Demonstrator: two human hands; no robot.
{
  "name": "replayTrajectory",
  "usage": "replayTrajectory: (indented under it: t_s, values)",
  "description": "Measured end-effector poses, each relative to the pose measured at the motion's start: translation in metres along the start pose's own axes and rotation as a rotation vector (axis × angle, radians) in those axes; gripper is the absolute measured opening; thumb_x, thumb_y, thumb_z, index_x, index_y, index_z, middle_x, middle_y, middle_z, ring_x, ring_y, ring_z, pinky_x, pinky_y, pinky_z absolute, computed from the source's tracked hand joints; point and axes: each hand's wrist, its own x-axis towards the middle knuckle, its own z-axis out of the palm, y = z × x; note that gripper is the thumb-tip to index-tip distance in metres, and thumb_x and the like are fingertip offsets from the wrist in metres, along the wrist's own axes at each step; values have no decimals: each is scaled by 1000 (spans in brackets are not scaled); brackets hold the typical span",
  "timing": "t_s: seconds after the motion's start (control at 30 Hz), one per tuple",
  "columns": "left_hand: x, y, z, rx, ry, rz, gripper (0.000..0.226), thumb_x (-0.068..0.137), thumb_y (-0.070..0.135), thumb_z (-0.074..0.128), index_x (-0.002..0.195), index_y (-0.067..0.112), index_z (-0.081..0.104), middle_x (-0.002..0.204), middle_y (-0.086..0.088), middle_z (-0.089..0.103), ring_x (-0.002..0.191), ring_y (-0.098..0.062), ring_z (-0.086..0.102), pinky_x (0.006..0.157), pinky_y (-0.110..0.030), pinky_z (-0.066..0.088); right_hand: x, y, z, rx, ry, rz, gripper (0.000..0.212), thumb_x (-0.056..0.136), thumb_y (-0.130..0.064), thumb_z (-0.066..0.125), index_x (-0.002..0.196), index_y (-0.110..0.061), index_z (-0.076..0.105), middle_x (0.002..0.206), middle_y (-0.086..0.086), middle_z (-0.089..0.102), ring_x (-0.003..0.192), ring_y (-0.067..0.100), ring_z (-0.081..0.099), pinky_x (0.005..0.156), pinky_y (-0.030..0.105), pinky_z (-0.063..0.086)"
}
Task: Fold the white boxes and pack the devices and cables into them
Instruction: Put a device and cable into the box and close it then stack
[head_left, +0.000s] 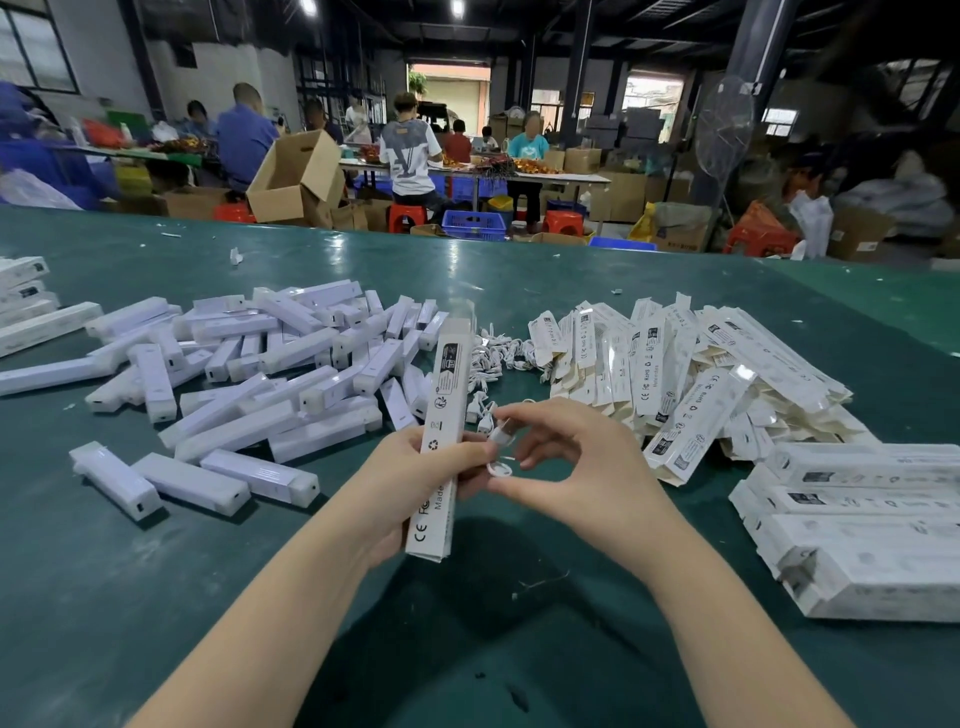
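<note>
Your left hand (415, 478) is clamped around a long, narrow white cardboard box (440, 441) printed with black marks, held upright above the dark green table (519, 291). Your right hand (571, 467), fingers pinched together, grips a small white coiled cable with a round disc end (500, 457) just beside the box. At 10 o'clock sprawls a heap of white bar-shaped devices (249, 364); at 2 o'clock, a pile of flat unfolded white boxes (675, 374).

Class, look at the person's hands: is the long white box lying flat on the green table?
No. The left hand holds the long white box up off the green table, while the right hand pinches a small white cable.
</note>
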Motion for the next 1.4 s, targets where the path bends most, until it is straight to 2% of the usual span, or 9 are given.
replayTrajectory:
  t_s: [0.13, 0.27, 0.4, 0.53, 0.83, 0.93, 1.13, 1.27, 1.4]
  values:
    - [0, 0, -2, -63, -57, -8, 7, 67, 17, 80, 72, 12, 79, 82, -11, 74, 77, -15, 72, 67, -17, 55, 0, 0, -3, 103, 65, 39, 33, 68, -3, 86, 90, -24, 75, 86, -8, 73, 77, 7, 70, 74, 17, 54]
    - [0, 1, -2, -15, -5, 29, 40, 63, 31, 82, 94, 6, 73, 88, -7, 75, 79, -13, 72, 68, -18, 55, 1, -1, -5, 206, 169, 70, 20, 71, -7, 85, 83, -21, 77, 81, -7, 76, 77, 9, 73, 72, 15, 54]
    - [4, -4, -8, 779, 314, 378, 14, 78, 29, 78, 80, 29, 64, 61, 14, 64, 58, 4, 57, 55, -10, 42, 2, -6, -17, 367, 378, 65, 21, 67, -19, 87, 85, -24, 80, 81, -3, 77, 78, 12, 73, 73, 17, 55]
    - [7, -8, -14, 1258, 322, 608, 15, 84, 30, 69, 84, 20, 58, 73, 7, 55, 71, -18, 53, 64, -34, 46, 4, -6, -25, 449, 436, 68, 21, 70, -20, 84, 86, -34, 80, 82, -1, 77, 79, 11, 73, 74, 18, 56]
    - [9, -9, -18, 1301, 344, 766, 14, 80, 24, 74, 88, 19, 63, 80, 7, 63, 69, -22, 56, 58, -33, 44, 3, -5, -32, 250, 291, 90, 26, 78, -3, 78, 87, -26, 76, 83, -7, 77, 79, 6, 72, 72, 11, 52]
    - [9, -11, -19, 1332, 325, 792, 23, 76, 18, 76, 79, 24, 54, 72, 14, 51, 62, -18, 47, 53, -28, 38, 2, -5, -31, 182, 257, 121, 20, 75, -6, 82, 86, -22, 75, 82, -8, 76, 78, 5, 71, 72, 11, 51]
    - [9, -12, -19, 1361, 318, 777, 18, 74, 15, 73, 83, 19, 58, 78, 8, 59, 66, -22, 52, 53, -30, 39, 2, -2, -29, 223, 267, 260, 12, 70, -21, 86, 77, -22, 76, 76, -7, 76, 74, 3, 71, 66, 15, 52]
    - [7, -12, -18, 1389, 356, 793, 18, 73, 13, 74, 84, 18, 61, 77, 6, 59, 62, -20, 46, 51, -27, 33, 3, 0, -23, 321, 282, 352, 9, 72, -20, 85, 78, -18, 78, 68, -7, 73, 52, -6, 55, 49, 9, 40]
    - [6, -12, -15, 1402, 353, 776, 19, 72, 12, 73, 89, 19, 65, 80, 6, 62, 68, -25, 55, 52, -29, 38, 4, 2, -23, 327, 254, 419, 9, 73, -20, 83, 79, -16, 79, 60, -11, 68, 44, -3, 47, 43, 6, 35]
